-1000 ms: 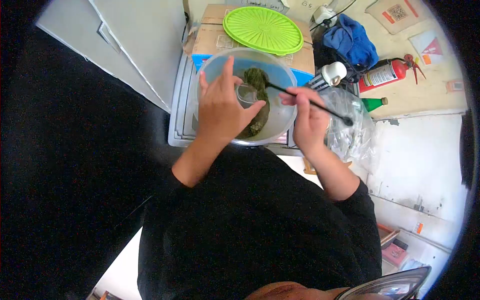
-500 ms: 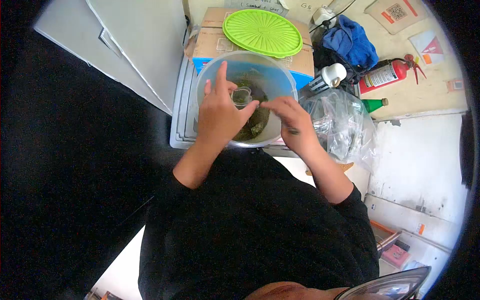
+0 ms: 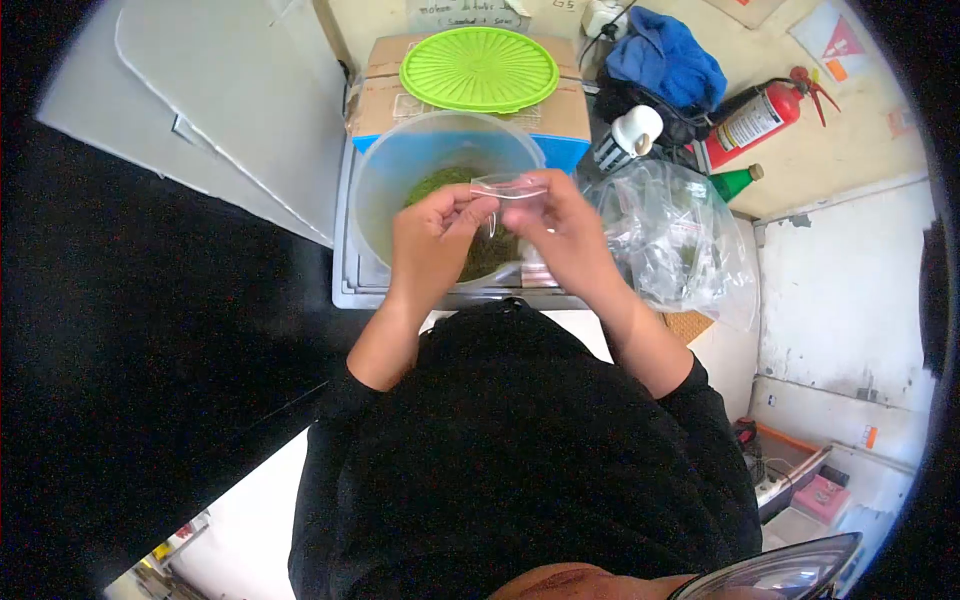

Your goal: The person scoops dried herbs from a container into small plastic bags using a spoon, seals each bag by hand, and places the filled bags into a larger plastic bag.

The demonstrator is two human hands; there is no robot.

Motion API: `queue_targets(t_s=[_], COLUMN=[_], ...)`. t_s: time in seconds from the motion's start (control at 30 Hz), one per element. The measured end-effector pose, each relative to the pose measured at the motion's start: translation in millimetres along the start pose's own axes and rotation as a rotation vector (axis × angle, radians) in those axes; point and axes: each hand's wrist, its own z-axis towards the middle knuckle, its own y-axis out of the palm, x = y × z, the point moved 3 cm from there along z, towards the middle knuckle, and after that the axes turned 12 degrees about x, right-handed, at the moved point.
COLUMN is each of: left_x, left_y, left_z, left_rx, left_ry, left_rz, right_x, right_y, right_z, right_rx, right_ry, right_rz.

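A small clear plastic bag (image 3: 510, 188) is stretched between my two hands, over the front right part of a big translucent tub (image 3: 375, 215). My left hand (image 3: 430, 240) pinches the bag's left edge between thumb and fingers. On the opposite edge, the fingers of my right hand (image 3: 565, 240) are closed around the plastic. Below my hands, green and brown crumbly stuff (image 3: 440, 183) lies in the tub, partly covered by my fingers. Whether the bag holds anything cannot be made out.
A green ribbed lid (image 3: 480, 70) lies on a cardboard box (image 3: 380, 100) behind the tub. The tub stands on a grey tray (image 3: 345, 270). To the right are clear plastic bags (image 3: 670, 240), a white-topped bottle (image 3: 635, 130), a blue cloth (image 3: 665, 60) and a red fire extinguisher (image 3: 755, 120).
My right hand, earlier apart with loose fingers, now grips the clear bag too. My left hand's raised fingers have closed on it. The view has shifted a little.
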Motion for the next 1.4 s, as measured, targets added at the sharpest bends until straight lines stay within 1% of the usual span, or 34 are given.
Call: queue_targets(t_s=[0.13, 0.17, 0.23, 0.33, 0.47, 0.53, 0.57, 0.63, 0.73, 0.77, 0.83, 0.87, 0.93, 0.97, 1.07, 1.13, 1.17, 1.27, 1.37, 1.4], left_x=[10.0, 8.4, 3.4, 5.4, 8.6, 7.5, 5.7, 2.9, 5.3, 2.1, -5.3, -13.1, -40.3, -55.0, -133.9, -197.2, -217.7, -236.8, -236.4, -228.1], left_y=[29.4, 35.7, 49.0, 71.5, 101.1, 115.7, 121.2, 128.0, 140.8, 141.7, 139.4, 137.1, 130.6, 131.7, 132.2, 120.0, 114.2, 111.1, 111.1, 112.1], left_z=[-13.6, -15.7, -19.6, -25.0, -35.5, -41.0, -43.0, -46.4, -49.9, -48.3, -43.4, -39.4, -32.2, -33.2, -34.7, -33.2, -35.3, -33.3, -35.0, -36.2], left_rx=[-0.05, -0.043, -0.031, -0.095, -0.179, -0.206, -0.215, -0.225, -0.214, -0.158, -0.043, -0.062, -0.099, -0.143, -0.435, -0.33, -0.282, -0.278, -0.232, -0.159], left_ry=[0.051, 0.085, 0.153, 0.146, 0.218, 0.278, 0.256, 0.213, 0.303, 0.248, 0.135, 0.097, 0.018, -0.048, 0.114, 0.129, 0.13, 0.123, 0.185, 0.223], left_rz=[-0.184, -0.2, -0.235, -0.304, -0.153, -0.141, -0.145, -0.149, -0.126, -0.127, -0.127, -0.045, 0.121, 0.365, 1.12, 1.246, 1.311, 1.395, 1.341, 1.244], right_x=[-10.2, -14.9, -11.5, -11.9, -25.0, -18.0, -15.1, -16.0, -20.0, -20.9, -18.9, -16.2, -4.4, 1.4, 20.4, 2.7, -4.4, -10.5, -5.9, -5.5], right_y=[-37.1, -42.7, -54.4, -76.2, -96.6, -108.8, -115.7, -131.7, -162.5, -174.6, -205.7, -220.8, -244.8, -253.3, -270.0, -271.8, -270.7, -257.1, -243.7, -239.5], right_z=[-9.6, -13.1, -20.1, -25.8, -34.4, -38.8, -40.4, -43.1, -44.3, -44.0, -41.3, -38.9, -31.0, -29.7, -31.2, -29.8, -32.0, -32.1, -25.7, -23.3], right_rx=[0.089, 0.133, 0.161, 0.164, 0.152, 0.195, 0.214, 0.175, 0.144, 0.138, 0.27, 0.333, 0.306, 0.291, 0.474, 0.432, 0.41, 0.319, 0.222, 0.204], right_ry=[0.101, 0.12, 0.108, 0.139, 0.146, 0.062, 0.02, -0.053, -0.17, -0.21, -0.168, -0.148, -0.03, 0.028, -0.057, -0.091, -0.099, -0.18, -0.156, -0.192], right_rz=[0.388, 0.432, 0.424, 0.437, 0.504, 0.389, 0.329, 0.231, 0.098, 0.055, 0.082, 0.096, -0.063, -0.142, -0.639, -0.466, -0.378, -0.258, -0.159, -0.189])
